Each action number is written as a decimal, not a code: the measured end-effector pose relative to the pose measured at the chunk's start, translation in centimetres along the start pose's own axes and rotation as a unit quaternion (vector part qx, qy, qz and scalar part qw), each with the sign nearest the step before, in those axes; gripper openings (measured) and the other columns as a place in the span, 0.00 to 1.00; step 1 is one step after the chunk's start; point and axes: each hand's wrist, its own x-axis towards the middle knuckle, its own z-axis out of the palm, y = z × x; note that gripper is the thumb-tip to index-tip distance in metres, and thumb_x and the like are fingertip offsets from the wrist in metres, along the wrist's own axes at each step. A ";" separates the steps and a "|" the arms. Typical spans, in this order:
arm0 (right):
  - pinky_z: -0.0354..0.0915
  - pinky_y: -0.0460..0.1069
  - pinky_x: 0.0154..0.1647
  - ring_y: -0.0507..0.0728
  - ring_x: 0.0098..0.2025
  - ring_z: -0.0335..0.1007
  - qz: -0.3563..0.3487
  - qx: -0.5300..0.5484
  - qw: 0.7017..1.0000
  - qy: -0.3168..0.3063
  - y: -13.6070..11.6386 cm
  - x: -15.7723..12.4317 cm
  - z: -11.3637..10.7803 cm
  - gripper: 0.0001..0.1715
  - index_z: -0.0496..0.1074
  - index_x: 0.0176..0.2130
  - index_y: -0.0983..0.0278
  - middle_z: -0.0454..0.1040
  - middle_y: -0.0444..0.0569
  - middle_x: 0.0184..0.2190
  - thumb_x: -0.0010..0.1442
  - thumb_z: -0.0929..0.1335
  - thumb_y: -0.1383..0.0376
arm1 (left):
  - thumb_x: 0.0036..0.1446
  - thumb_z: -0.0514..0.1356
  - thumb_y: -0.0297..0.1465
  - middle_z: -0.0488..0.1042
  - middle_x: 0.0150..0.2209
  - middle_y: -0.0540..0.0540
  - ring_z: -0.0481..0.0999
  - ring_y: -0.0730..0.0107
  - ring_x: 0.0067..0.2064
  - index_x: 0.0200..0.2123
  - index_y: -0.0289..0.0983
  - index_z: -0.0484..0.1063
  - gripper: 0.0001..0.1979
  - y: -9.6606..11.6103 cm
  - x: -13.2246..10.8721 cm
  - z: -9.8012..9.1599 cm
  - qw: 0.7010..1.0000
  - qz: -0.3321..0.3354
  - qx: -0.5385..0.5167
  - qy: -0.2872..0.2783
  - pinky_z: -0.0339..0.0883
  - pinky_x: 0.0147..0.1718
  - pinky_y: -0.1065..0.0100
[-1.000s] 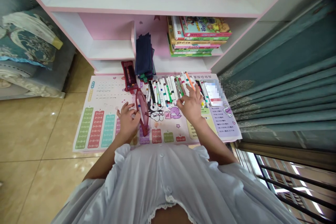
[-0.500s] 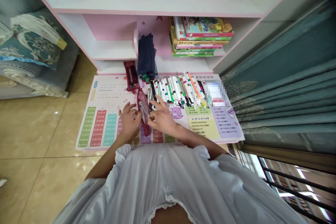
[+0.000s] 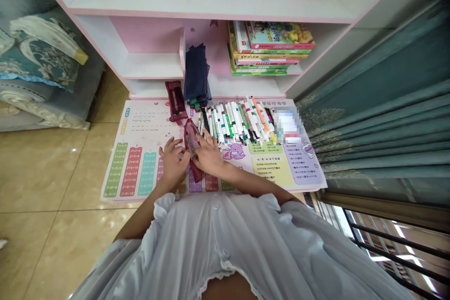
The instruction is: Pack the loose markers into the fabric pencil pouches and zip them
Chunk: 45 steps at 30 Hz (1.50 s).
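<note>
A narrow red pencil case [image 3: 193, 168] lies open on the printed desk mat [image 3: 140, 159]. My left hand [image 3: 172, 163] is closed on the case's left edge, with the fingers curled at its rim. My right hand [image 3: 210, 154] lies over the case's right side, its fingers holding a pale marker [image 3: 191, 143] in the opening. Just beyond my right hand, a row of several markers [image 3: 239, 122] lies side by side on the mat.
A second red case [image 3: 176, 99] lies behind the first, beside a dark blue fabric roll [image 3: 195, 77] leaning in the pink shelf. Stacked books [image 3: 269, 47] fill the right shelf bay. A blurred card [image 3: 287, 125] lies right of the markers. Teal curtain [image 3: 379, 117] hangs at right.
My right hand left the marker row with a marker, carried it left to the red case, and now presses on the case. My left hand stayed on the case.
</note>
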 end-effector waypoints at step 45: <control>0.48 0.74 0.63 0.76 0.71 0.39 0.106 -0.027 0.985 0.137 4.9 -1.2 -4.1 0.12 0.73 0.21 0.65 0.60 0.57 0.65 0.54 0.69 0.65 | 0.54 0.56 0.33 0.75 0.52 0.44 0.62 0.51 0.64 0.20 0.39 0.67 0.11 0.3 0.1 -0.1 1.000 -0.005 -0.005 -0.013 0.42 0.62 0.37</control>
